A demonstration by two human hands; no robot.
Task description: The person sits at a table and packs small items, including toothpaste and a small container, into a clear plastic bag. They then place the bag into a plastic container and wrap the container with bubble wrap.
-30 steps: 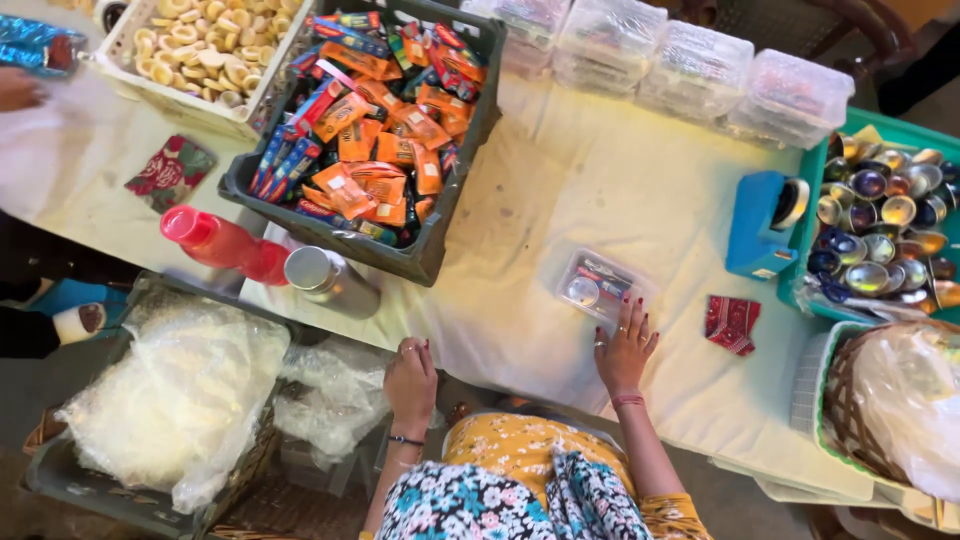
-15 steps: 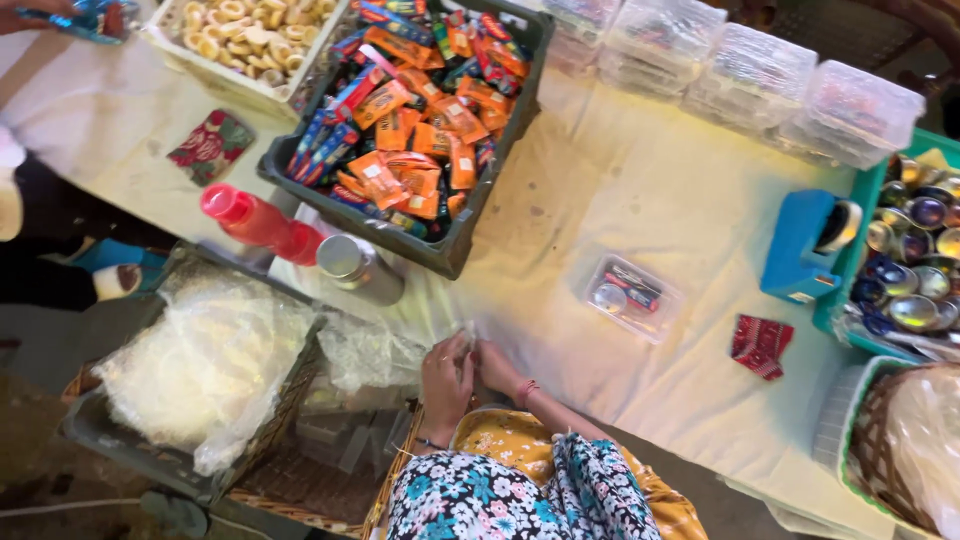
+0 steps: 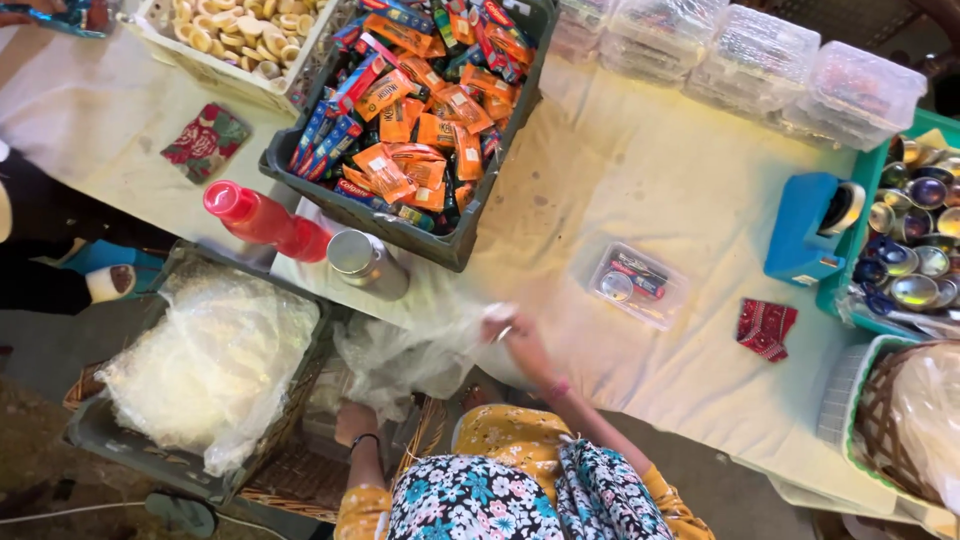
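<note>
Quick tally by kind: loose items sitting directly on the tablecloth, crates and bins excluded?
Red bottle: 1
Metal can: 1
Red patterned packets: 2
Clear packed bag: 1
Blue box: 1
Total: 6

On the cloth-covered table [image 3: 690, 190] stand a dark crate of orange and blue packets [image 3: 420, 110], a red bottle [image 3: 262, 218] lying beside a metal tin [image 3: 366, 264], clear lidded boxes [image 3: 760, 60], a blue box [image 3: 800, 228], and a green tray of shiny tins [image 3: 915, 240].
</note>
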